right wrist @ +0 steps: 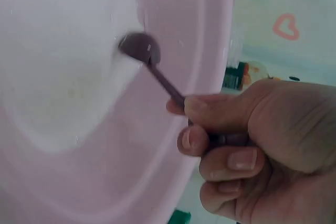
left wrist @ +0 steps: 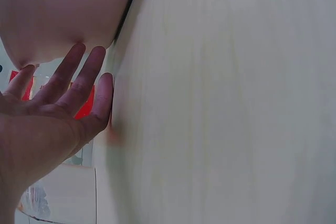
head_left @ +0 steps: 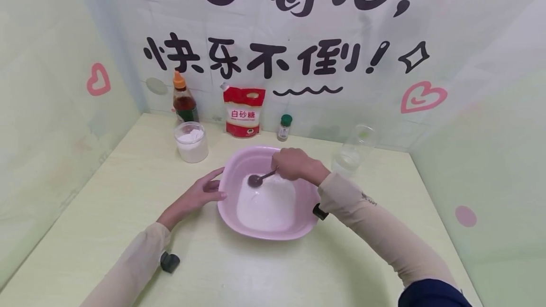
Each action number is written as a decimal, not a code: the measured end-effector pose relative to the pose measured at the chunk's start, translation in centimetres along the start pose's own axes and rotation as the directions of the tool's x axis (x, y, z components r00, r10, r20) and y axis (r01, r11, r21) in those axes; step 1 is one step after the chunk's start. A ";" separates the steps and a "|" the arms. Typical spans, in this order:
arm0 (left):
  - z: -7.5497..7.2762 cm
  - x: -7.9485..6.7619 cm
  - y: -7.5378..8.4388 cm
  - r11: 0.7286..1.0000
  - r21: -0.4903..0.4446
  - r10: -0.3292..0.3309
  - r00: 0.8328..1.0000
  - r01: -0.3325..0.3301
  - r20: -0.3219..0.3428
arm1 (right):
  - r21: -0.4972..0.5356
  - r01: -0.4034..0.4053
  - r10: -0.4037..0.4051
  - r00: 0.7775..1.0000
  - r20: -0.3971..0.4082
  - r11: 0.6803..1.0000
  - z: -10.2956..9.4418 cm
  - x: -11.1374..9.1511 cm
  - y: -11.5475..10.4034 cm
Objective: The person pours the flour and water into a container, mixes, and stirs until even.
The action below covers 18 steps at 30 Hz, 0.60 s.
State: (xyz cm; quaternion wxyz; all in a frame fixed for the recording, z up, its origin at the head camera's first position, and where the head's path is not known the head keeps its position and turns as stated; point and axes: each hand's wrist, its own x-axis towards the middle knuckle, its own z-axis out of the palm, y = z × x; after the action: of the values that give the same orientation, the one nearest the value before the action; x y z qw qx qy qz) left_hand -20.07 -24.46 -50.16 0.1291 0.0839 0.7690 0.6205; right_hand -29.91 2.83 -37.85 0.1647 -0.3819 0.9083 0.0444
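A pink plastic basin (head_left: 273,237) holds milky white liquid (head_left: 268,205). Curled fingers and thumb of my right hand (head_left: 294,164) grip the handle of a small dark brown measuring spoon (right wrist: 140,47) over the basin's far side. In the right wrist view, its rounded scoop is low inside the basin, at the edge of the white liquid. Meanwhile my left hand (head_left: 204,191) rests against the basin's left side, thumb near the rim. From the left wrist view, its fairly straight, spread fingers (left wrist: 86,80) meet the outer wall.
Behind the basin stand a jar of white powder (head_left: 192,148), an orange-capped sauce bottle (head_left: 185,103), a red-and-white sugar pouch (head_left: 242,112) and a small green-capped bottle (head_left: 284,128). A clear container (head_left: 351,153) sits at the back right. Fabric walls enclose the table (head_left: 204,269).
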 end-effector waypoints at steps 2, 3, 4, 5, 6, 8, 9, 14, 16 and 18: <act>0.0 0.0 0.1 1.000 -0.005 0.007 1.000 -0.007 0.002 | 0.028 0.058 -0.058 0.998 0.032 0.998 0.3 -0.1 -0.8; 0.0 -0.1 0.1 1.000 -0.004 0.009 1.000 -0.009 0.002 | 0.040 0.085 -0.087 0.995 0.053 0.996 0.4 -0.3 -1.1; 0.0 -0.1 0.1 1.000 -0.005 0.011 1.000 -0.011 0.004 | 0.052 0.105 -0.109 0.991 0.078 0.993 0.5 -0.6 -1.4; 0.0 -0.1 0.1 1.000 -0.002 0.014 1.000 -0.014 0.006 | 0.055 0.118 -0.123 0.987 0.104 0.992 0.7 -0.9 -1.6; 0.1 -0.1 0.2 1.000 -0.003 0.016 1.000 -0.016 0.008 | 0.061 0.125 -0.132 0.983 0.129 0.990 0.7 -1.3 -1.8; 0.1 -0.1 0.2 1.000 0.001 0.017 1.000 -0.017 0.006 | 0.051 0.125 -0.132 0.977 0.170 0.991 0.6 -2.1 -1.6; 0.0 -0.1 0.3 1.000 0.006 0.014 1.000 -0.014 0.003 | 0.046 0.114 -0.121 0.975 0.189 0.992 0.5 -2.5 -1.4; 0.0 -0.1 0.3 1.000 0.010 -0.005 1.000 0.005 0.001 | -0.034 0.034 -0.025 0.971 0.236 0.999 -0.6 -4.0 0.8; 0.0 -0.1 0.3 1.000 0.002 -0.008 1.000 0.008 0.004 | -0.068 -0.017 0.032 0.976 0.215 0.998 -1.0 -4.3 1.6; 0.0 0.0 0.2 1.000 -0.001 -0.008 1.000 0.008 0.004 | -0.101 -0.075 0.091 0.982 0.166 0.992 -1.3 -4.3 2.2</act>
State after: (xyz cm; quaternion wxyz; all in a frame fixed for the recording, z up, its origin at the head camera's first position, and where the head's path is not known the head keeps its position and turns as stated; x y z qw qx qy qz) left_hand -20.03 -24.41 -49.97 0.1330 0.0820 0.7688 0.6201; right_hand -29.05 7.05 -35.30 0.2215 -0.3460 0.9029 0.1263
